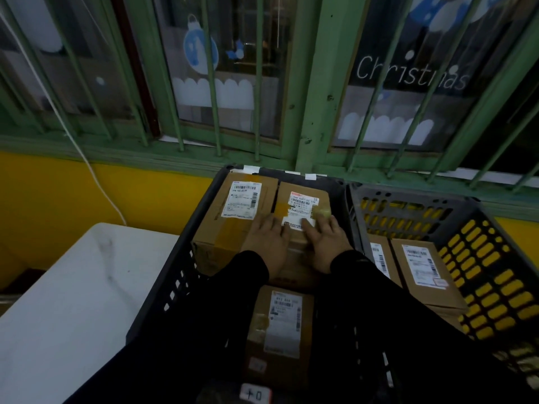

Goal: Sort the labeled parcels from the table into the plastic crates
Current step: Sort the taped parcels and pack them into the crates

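We see brown parcels (302, 217) with white barcode labels (243, 201), black slotted crates (186, 258), black sleeves (233, 287), a white table (73, 301), a yellow wall (43, 199) and green window bars (215, 83).

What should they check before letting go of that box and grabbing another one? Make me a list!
1. Box inside the crate: ok. The far right parcel sits within the black crate.
2. Label facing up: ok, its white label shows on top.
3. Box lying flat: cannot tell; the left hand and right hand cover its near end.
4. Hands free to lift away: ok, fingers lie flat on top, no curled grip.
5. Room left in this crate: cannot tell, sleeves hide much of it.
6. More parcels on the white table: not ok, none show on the part in view.
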`<control>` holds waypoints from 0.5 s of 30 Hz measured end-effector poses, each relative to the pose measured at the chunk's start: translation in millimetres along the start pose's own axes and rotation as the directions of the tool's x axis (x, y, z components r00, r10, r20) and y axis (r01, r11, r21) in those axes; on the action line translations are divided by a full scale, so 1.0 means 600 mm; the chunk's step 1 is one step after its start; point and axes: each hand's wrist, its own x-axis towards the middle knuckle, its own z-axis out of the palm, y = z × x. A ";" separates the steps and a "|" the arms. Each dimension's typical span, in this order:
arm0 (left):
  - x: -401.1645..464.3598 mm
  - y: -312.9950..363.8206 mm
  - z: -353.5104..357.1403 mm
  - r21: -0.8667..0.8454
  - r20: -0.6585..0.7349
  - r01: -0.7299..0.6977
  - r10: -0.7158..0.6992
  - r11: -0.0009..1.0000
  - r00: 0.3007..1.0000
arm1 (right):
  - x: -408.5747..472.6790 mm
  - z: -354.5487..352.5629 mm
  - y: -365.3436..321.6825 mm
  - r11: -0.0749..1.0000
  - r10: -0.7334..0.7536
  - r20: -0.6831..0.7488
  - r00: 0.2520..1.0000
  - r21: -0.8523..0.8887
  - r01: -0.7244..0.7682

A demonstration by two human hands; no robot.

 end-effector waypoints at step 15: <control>-0.122 0.098 -0.165 -0.940 -0.340 -0.339 -0.106 0.031 0.934 | -0.352 -0.062 0.054 0.638 0.494 -0.576 0.651 0.749 0.178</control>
